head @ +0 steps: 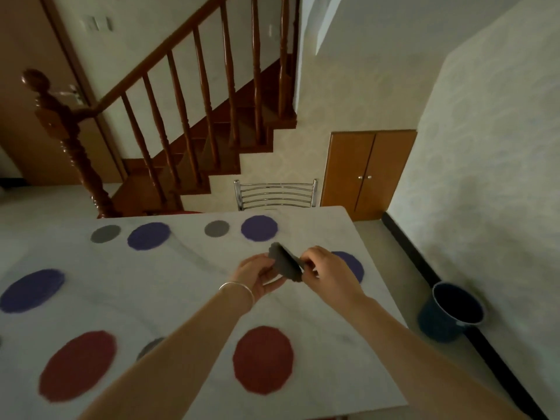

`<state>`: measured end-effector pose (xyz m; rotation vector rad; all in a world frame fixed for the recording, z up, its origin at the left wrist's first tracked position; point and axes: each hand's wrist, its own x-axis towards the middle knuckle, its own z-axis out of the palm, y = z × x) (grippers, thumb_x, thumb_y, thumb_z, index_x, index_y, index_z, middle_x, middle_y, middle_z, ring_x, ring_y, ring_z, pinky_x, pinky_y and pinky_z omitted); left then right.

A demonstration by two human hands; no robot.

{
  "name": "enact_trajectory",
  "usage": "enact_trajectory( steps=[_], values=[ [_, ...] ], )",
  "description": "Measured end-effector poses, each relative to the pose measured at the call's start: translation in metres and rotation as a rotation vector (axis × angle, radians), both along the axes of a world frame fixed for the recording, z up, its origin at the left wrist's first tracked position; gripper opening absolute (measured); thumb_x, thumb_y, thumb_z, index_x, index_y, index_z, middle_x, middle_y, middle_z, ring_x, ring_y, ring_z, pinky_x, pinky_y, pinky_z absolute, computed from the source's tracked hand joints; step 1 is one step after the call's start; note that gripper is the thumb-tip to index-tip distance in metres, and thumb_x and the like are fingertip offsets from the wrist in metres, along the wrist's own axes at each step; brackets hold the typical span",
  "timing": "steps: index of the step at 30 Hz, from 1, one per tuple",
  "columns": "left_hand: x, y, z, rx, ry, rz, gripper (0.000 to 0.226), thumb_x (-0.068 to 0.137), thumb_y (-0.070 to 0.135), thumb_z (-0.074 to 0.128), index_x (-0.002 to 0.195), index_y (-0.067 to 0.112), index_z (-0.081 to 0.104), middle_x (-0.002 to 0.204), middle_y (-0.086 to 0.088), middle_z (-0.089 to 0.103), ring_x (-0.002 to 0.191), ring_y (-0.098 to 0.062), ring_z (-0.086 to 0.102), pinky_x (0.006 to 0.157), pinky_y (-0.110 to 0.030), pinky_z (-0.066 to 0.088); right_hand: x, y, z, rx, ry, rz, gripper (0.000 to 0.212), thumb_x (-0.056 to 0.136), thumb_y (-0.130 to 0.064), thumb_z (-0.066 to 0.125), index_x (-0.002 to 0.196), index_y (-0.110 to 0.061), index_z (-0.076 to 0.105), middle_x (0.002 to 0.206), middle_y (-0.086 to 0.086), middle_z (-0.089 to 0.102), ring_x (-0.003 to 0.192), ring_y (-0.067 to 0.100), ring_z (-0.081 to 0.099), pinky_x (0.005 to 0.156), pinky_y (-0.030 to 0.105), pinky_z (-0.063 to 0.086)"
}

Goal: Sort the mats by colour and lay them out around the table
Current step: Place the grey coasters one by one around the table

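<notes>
Right over the middle of the pale marble-look table [188, 286], both hands meet on a small stack of dark grey round felt mats [285, 265], held tilted above the tabletop. The left hand [257, 275], a thin silver bangle [238, 291] on its wrist, cups the stack from below with its fingers curled under, while the right hand [325, 274] pinches the stack's upper edge between thumb and fingers. Just behind the right hand a round purple mat [353, 263] lies flat, partly hidden. Along the far edge sit two small grey mats [105, 233] [216, 228], each beside a purple one [148, 235] [259, 227]. Another purple mat [31, 291] lies at the left, two dark red round mats [77, 365] [263, 359] near the front edge, and a grey one [150, 347] peeks from under the left forearm. A chrome chair back [275, 195] stands beyond the table, and a dark blue bucket [451, 312] sits on the floor to the right.
</notes>
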<state>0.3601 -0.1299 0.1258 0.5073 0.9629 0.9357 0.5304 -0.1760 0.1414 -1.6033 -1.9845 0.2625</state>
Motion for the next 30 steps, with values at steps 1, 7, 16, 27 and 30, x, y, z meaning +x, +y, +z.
enact_trajectory(
  steps=[1,7,16,27,30],
  values=[
    [0.012,-0.002,-0.003,-0.015,0.009,0.025,0.013,0.088,-0.005,0.049,0.091,0.003,0.059,0.075,-0.015,0.066,0.074,-0.025,0.066,0.053,-0.035,0.058,0.02,-0.002,-0.001,-0.004,-0.002,0.002,0.007,0.088,-0.016,0.06,0.094,-0.014,0.058,0.089,0.0,0.061,0.072,0.014,0.058,0.061,0.029,0.051],
    [0.046,-0.014,-0.03,-0.101,0.012,0.148,0.018,0.086,-0.007,0.049,0.08,0.005,0.061,0.063,-0.009,0.058,0.066,-0.023,0.062,0.054,-0.037,0.058,0.111,-0.013,-0.028,-0.069,0.006,-0.08,0.003,0.086,-0.013,0.058,0.085,-0.012,0.061,0.081,0.003,0.062,0.067,0.018,0.058,0.061,0.038,0.052],
    [0.033,-0.024,-0.062,-0.175,0.046,0.255,0.019,0.086,-0.007,0.049,0.079,0.007,0.061,0.054,-0.007,0.064,0.065,-0.024,0.063,0.054,-0.038,0.059,0.108,-0.023,-0.109,-0.223,-0.215,-0.115,0.011,0.09,-0.016,0.047,0.086,-0.013,0.057,0.08,-0.002,0.051,0.07,0.016,0.056,0.056,0.022,0.034],
    [0.012,-0.032,-0.086,-0.209,0.048,0.308,0.017,0.087,-0.007,0.048,0.081,0.005,0.058,0.076,-0.015,0.057,0.068,-0.024,0.058,0.051,-0.037,0.058,0.075,-0.071,-0.166,-0.179,-0.487,0.058,0.035,0.032,-0.006,0.088,0.057,-0.012,0.064,0.059,0.004,0.061,0.057,0.021,0.064,0.04,0.021,0.05],
    [0.005,-0.034,-0.09,-0.203,0.054,0.299,0.015,0.087,-0.006,0.049,0.085,0.005,0.058,0.078,-0.014,0.056,0.063,-0.023,0.062,0.053,-0.036,0.058,0.073,-0.084,-0.181,-0.282,-0.496,0.111,0.038,0.028,-0.008,0.089,0.053,-0.015,0.061,0.058,0.002,0.06,0.056,0.018,0.063,0.038,0.019,0.046]
  ],
)
